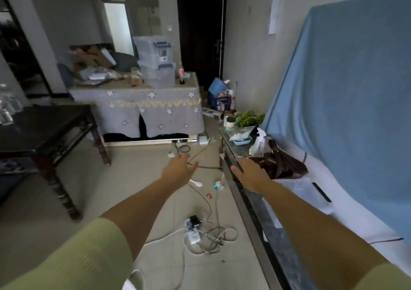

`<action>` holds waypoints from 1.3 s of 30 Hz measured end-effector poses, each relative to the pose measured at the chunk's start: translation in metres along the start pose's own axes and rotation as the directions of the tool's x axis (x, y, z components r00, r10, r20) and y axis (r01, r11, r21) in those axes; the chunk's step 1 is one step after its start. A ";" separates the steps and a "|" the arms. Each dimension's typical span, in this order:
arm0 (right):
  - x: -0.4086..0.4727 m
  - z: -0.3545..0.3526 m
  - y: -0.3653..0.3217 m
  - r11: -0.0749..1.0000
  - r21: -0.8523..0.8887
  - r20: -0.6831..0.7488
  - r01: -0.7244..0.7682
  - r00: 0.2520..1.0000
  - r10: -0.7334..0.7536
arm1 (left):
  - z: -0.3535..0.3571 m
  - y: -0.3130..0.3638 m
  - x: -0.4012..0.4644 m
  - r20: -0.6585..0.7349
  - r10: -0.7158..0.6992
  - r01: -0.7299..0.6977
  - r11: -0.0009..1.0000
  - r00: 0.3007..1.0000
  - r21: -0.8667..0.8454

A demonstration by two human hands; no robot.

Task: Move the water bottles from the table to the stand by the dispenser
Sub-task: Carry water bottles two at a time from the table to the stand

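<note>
at the far left edge of the frame i make out blurred clear shapes, likely the water bottles, sitting at the edge of the dark wooden bench; they are too smeared for me to count or to be sure of. past it, in the upper middle, a cloth-covered bench carries stacked clear storage boxes and one small bottle with a pink label near its right corner.

lower centre, my left hand is stretched forward over the floor, fingers loose and spread, holding nothing. beneath it a tangle of cables and a power strip lies across the tiles.

just right of that, my right hand is also released, fingers straight, over the front edge of the long low stone-topped shelf that runs along the right side; whether it touches the edge i cannot tell. beside it sit a brown bag, a white plastic bag and a green plant. a blue sheet drapes whatever stands at the right.

as i judge it, neither hand carries a bottle and i see no dispenser or stand that i can name, so i cannot say how many bottles are already moved. at least the shapes at far left look left to fetch.
</note>
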State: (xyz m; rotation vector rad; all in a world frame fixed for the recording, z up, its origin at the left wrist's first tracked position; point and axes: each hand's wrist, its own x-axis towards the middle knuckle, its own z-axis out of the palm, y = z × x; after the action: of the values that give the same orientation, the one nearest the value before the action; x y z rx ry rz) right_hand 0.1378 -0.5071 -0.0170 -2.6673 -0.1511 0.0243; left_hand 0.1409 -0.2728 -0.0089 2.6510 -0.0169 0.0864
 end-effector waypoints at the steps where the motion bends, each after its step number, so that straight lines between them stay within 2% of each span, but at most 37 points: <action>1: 0.011 0.006 -0.009 1.000 0.001 0.017 0.026 1.000 -0.026 | -0.003 -0.012 0.004 -0.019 -0.027 0.027 1.000 0.999 0.006; 8: 0.108 0.048 -0.063 0.989 0.055 0.135 0.136 0.981 -0.142 | -0.024 -0.083 0.049 -0.063 -0.199 0.201 0.979 0.978 0.025; 12: 0.181 0.054 -0.086 0.958 0.074 0.132 0.276 0.950 -0.284 | -0.036 -0.102 0.092 -0.122 -0.278 0.282 0.959 0.953 0.017; 18: 0.289 0.058 -0.116 0.919 0.054 0.188 0.391 0.900 -0.394 | -0.050 -0.119 0.146 -0.179 -0.402 0.402 0.915 0.898 -0.035; 24: 0.342 0.110 -0.161 0.885 0.054 0.299 0.462 0.838 -0.456 | -0.057 -0.165 0.168 -0.178 -0.521 0.524 0.851 0.835 -0.032; 31: 0.414 0.170 -0.248 0.828 0.052 0.408 0.558 0.745 -0.528 | -0.091 -0.262 0.217 -0.223 -0.629 0.632 0.772 0.745 -0.065; 39: 0.535 0.220 -0.373 0.792 0.144 0.354 0.593 0.717 -0.601 | -0.155 -0.383 0.314 -0.232 -0.649 0.648 0.756 0.724 -0.093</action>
State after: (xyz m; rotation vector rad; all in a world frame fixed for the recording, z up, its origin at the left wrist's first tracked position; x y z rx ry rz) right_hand 0.6216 -0.0179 -0.0394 -2.4308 -1.1325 0.3402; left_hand 0.4553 0.1392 -0.0318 2.4586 0.9947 0.1824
